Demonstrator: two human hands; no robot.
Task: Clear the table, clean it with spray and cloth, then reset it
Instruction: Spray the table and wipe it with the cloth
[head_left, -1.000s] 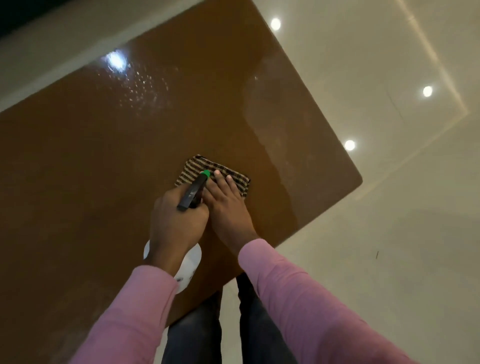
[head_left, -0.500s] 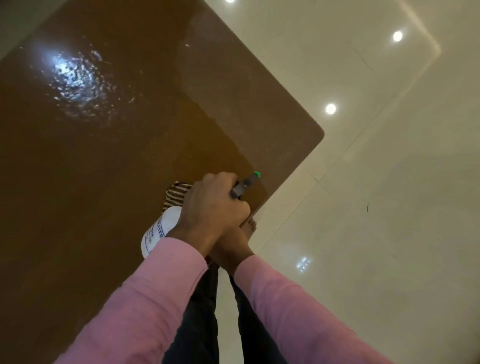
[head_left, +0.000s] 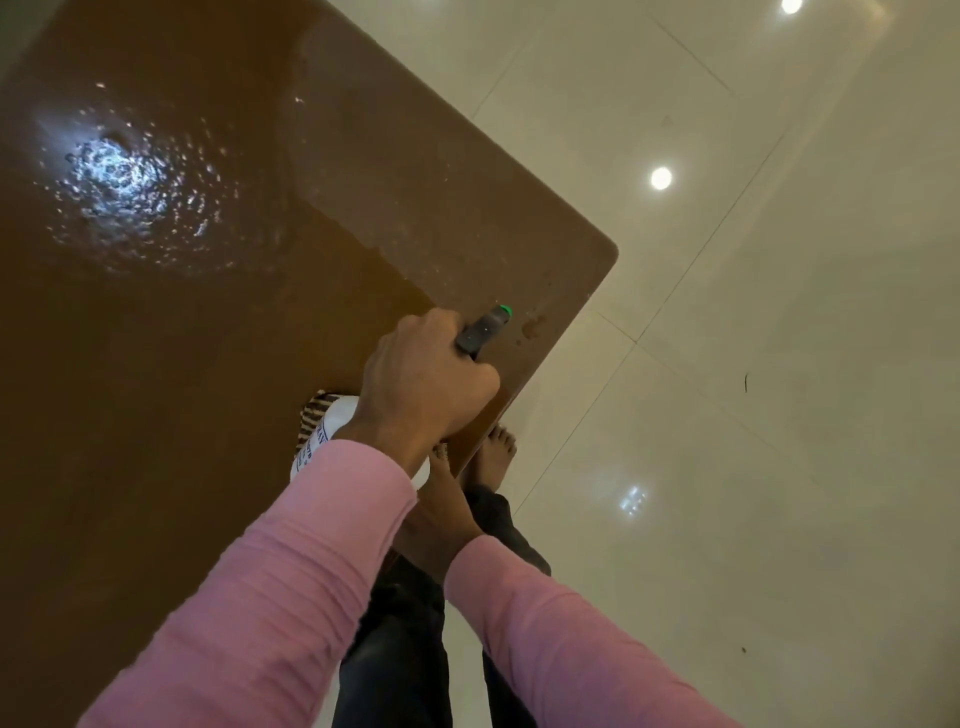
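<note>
Head cam looks down on 1 corner of the brown table (head_left: 208, 364). Left hand (head_left: 426, 384) curls its fingers round the neck of the white spray bottle (head_left: 324, 436), green-tipped nozzle aimed out over that corner, prob. so the next squirt lands on the duller strip by the edge. Striped cloth (head_left: 314, 421) lies flat on the tabletop right under the bottle, near the edge, prob. kept there for the wipe. Right hand (head_left: 439, 493) runs beneath the left wrist toward the cloth. Its fingers are hidden, so can't tell if they press or grip. Droplets (head_left: 119, 176) glisten in 1 wet patch far left, w/ a few spots by the corner, so this looks like the cleaning stage. Count: 1 table, 1 bottle, 1 cloth, 2 hands, 1 bare foot (head_left: 496, 447) on the tiled floor (head_left: 779, 415).
</note>
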